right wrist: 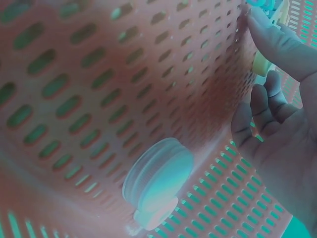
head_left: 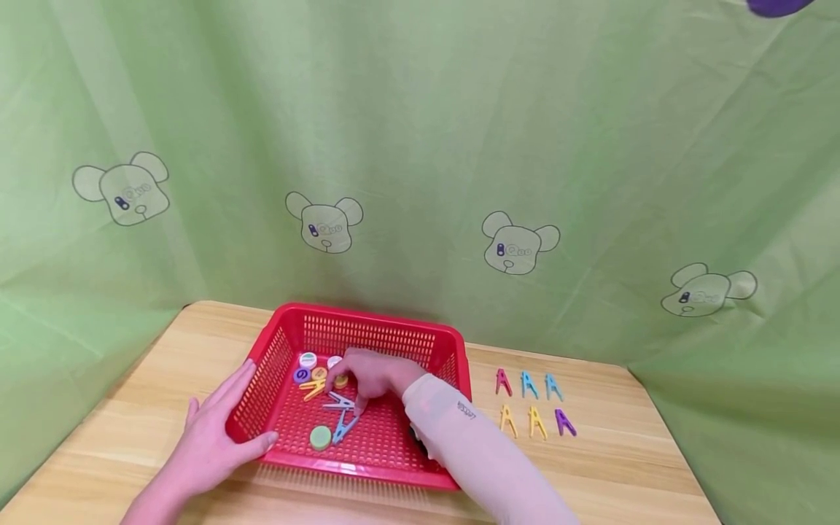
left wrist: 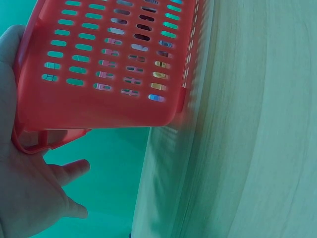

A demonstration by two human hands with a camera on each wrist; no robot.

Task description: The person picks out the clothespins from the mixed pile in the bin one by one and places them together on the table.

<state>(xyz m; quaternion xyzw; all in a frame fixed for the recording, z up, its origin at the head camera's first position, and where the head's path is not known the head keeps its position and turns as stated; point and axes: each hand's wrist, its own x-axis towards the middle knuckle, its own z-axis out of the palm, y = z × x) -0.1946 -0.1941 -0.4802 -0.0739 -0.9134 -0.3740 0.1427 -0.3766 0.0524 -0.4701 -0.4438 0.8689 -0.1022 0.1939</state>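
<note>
A red plastic basket (head_left: 367, 470) stands on the table with its slotted walls upright. My left hand (head_left: 211, 437) rests against its left rim, thumb over the front corner; in the left wrist view its fingers (left wrist: 72, 172) stretch out straight beyond the rim. Inside the basket is my right hand (head_left: 374, 375), index finger and thumb spread around a grey-blue clothespin (head_left: 339, 401). A yellow clothespin (head_left: 313, 388) lies beside the index fingertip. Near the thumb is a blue clothespin (head_left: 343, 429). In the right wrist view, the lower fingers (right wrist: 260, 106) bend loosely.
Several round caps lie in the basket, including a purple cap (head_left: 302, 375), a white cap (head_left: 308, 360) and a green cap (head_left: 320, 437). Right of the basket, clothespins stand in two rows, among them a red clothespin (head_left: 503, 382) and a purple clothespin (head_left: 564, 422). Green curtain (head_left: 420, 146) hangs behind.
</note>
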